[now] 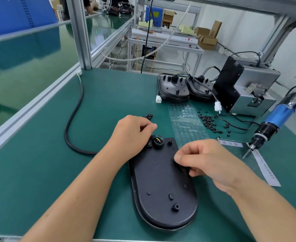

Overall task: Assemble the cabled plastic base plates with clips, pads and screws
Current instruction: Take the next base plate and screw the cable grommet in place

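1. Nearest: black plastic base plate (163, 194), oval, lying flat on green bench mat (39, 172), rounded end toward the viewer, small pegs and bosses standing on its surface.
2. Right hand (206, 161) over the plate's right edge, fingers curled, thumb and forefinger pinching a small black pad (176, 163) against the plate surface.
3. Left hand (133, 133) at the plate's far left corner, fingers curled, thumb and fingertips pressed together; cannot tell what, if anything, is pinched. Just beside it, round black cable grommet (158, 142) with yellow and green wires.
4. Thick black cable (74, 116) looping left across the mat, toward the aluminium frame post.
5. Small black clip (149, 116) on the mat just beyond the left hand.
6. Clear plastic backing strip (187, 123) right of the clip, running away from the plate; white paper labels (264, 165) near its right side.
7. Loose pile of black screws (208, 120) right of the strip.
8. Blue electric screwdriver (274, 119) at far right, tilted, bit pointing down at the mat.
9. Farther back: two more base plates (173, 88) with wires and white connectors (158, 99), beside a grey screw feeder machine (251, 91).
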